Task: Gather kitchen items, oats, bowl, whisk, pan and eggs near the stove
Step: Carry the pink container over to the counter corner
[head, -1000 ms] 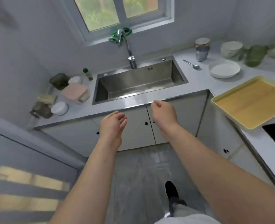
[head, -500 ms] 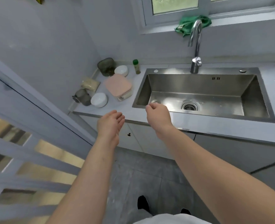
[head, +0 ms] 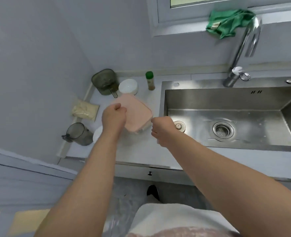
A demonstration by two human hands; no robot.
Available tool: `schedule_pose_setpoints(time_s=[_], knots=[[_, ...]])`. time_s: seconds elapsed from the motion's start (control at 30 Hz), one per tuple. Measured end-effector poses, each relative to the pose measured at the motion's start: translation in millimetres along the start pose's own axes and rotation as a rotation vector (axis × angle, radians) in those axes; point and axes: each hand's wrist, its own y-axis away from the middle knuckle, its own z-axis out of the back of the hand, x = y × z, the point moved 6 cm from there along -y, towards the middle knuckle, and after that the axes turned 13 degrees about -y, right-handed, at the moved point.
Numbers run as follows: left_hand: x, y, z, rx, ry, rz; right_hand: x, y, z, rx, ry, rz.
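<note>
Grey counter (head: 141, 153), steel sink (head: 230, 101), window (head: 163, 16) above, L hand (head: 113, 115) by pink box (head: 137, 109)

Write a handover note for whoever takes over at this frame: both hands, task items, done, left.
Left hand: fingers curled at the left edge of the pink-lidded container; grip unclear.
Right hand: curled at its right corner; grip unclear.
Items: container, white bowl and a bag of pale grains, possibly the oats, sit on the counter left of the sink. Whisk, pan, eggs, stove not in view.
Done: nothing visibly gathered.
Left: carry every item to the stove.
</note>
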Motion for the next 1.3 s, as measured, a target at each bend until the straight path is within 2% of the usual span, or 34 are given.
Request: schedule_pose_setpoints(time_s=[0.1, 0.27, 0.43, 0.6, 0.8, 1.0, 1.17, 1.3], knots=[[-15, -58, -3, 0.083, -0.248, -0.095, 4, -19, -22, -0.095, -0.068, -0.079], [-16, -138, -23, 0.202, -0.493, -0.126, -2, -57, -49, -0.204, -0.186, -0.185], [-3, -182, -45, 0.294, -0.603, -0.082, -12, -77, -71, -0.252, -0.282, -0.246], [12, -204, -62, 0.396, -0.636, -0.029, -18, -90, -77, -0.302, -0.257, -0.290], [18, -206, -65, 0.381, -0.674, 0.001, -23, -95, -87, -0.270, -0.294, -0.338], [5, -205, -54, 0.339, -0.705, -0.032, -6, -86, -85, -0.255, -0.304, -0.264], [-45, -194, -29, 0.192, -0.738, -0.147, 24, -63, -76, -0.170, -0.289, -0.163], [-98, -165, -22, 0.117, -0.741, -0.247, 39, -50, -55, -0.240, -0.320, -0.091]])
